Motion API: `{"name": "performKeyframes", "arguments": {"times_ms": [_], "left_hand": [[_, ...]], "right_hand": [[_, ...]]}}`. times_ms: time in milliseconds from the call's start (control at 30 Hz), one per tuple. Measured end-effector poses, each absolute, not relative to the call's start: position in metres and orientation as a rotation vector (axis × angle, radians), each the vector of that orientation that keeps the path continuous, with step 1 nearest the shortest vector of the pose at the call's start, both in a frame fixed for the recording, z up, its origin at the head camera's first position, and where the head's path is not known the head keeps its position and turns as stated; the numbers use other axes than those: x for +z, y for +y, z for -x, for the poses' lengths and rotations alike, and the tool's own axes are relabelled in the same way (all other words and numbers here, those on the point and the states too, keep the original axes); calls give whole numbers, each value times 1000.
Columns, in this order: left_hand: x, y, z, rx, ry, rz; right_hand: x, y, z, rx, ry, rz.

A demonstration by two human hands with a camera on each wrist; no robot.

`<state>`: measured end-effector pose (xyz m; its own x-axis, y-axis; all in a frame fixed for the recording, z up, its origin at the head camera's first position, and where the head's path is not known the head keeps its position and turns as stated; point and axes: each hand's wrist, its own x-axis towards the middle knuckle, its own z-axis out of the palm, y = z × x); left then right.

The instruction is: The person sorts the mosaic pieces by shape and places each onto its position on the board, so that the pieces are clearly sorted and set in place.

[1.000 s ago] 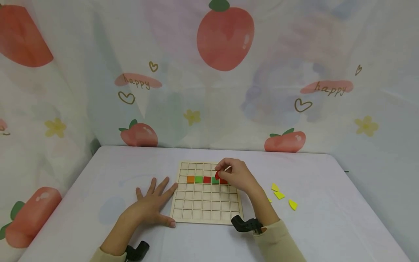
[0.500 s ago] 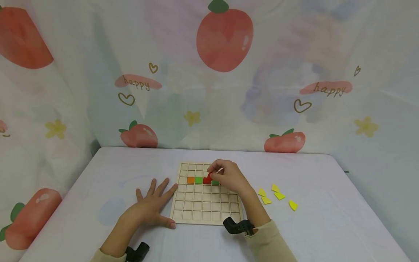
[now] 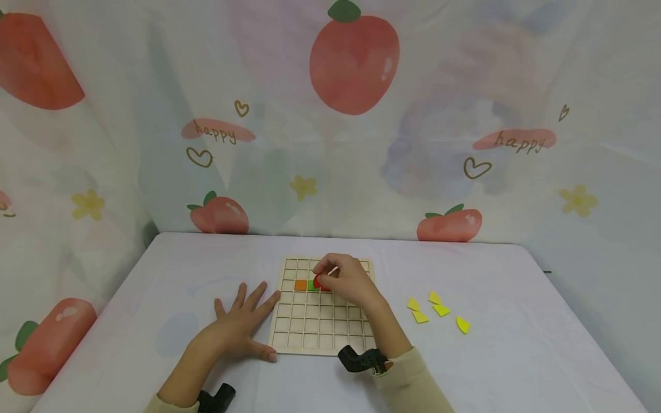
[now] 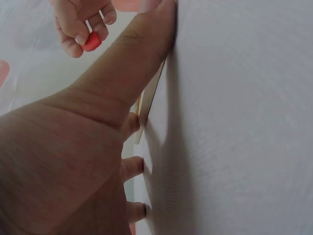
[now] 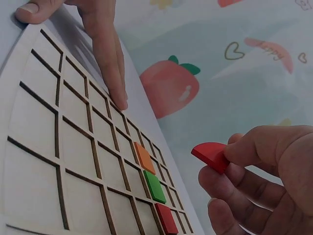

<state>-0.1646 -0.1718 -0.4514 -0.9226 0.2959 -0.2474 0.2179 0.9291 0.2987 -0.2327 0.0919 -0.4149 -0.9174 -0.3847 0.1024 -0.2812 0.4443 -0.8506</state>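
Note:
A wooden grid board (image 3: pixel 311 328) lies flat on the table. My right hand (image 3: pixel 347 281) hovers over its upper part, pinching a red piece (image 5: pixel 211 155) with a curved edge between thumb and fingers. Below that hand, an orange square tile (image 5: pixel 145 157), a green square tile (image 5: pixel 155 186) and a red square tile (image 5: pixel 167 219) sit in one row of cells; in the head view the hand covers cells farther right. With fingers spread, my left hand (image 3: pixel 239 322) rests on the table, its thumb and index finger against the board's left edge.
Several yellow pieces (image 3: pixel 462 325) lie on the white tabletop (image 3: pixel 516 355) right of the board, some with a curved edge. Behind the table hangs a printed cloth (image 3: pixel 356 172). Each wrist carries a black camera mount (image 3: pixel 362 359).
My right hand has moved left along the tile row, carrying the red piece from above the right-hand tiles to near the green tile beside the orange one. My left hand has stayed put.

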Motion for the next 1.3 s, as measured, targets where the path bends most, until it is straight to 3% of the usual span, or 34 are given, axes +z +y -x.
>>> {"name": "performKeyframes", "arguments": {"times_ms": [1300], "left_hand": [[-450,-175,164,417,2814,-442]], "right_hand": [[-444,57,225,-1363,2643,600]]}}
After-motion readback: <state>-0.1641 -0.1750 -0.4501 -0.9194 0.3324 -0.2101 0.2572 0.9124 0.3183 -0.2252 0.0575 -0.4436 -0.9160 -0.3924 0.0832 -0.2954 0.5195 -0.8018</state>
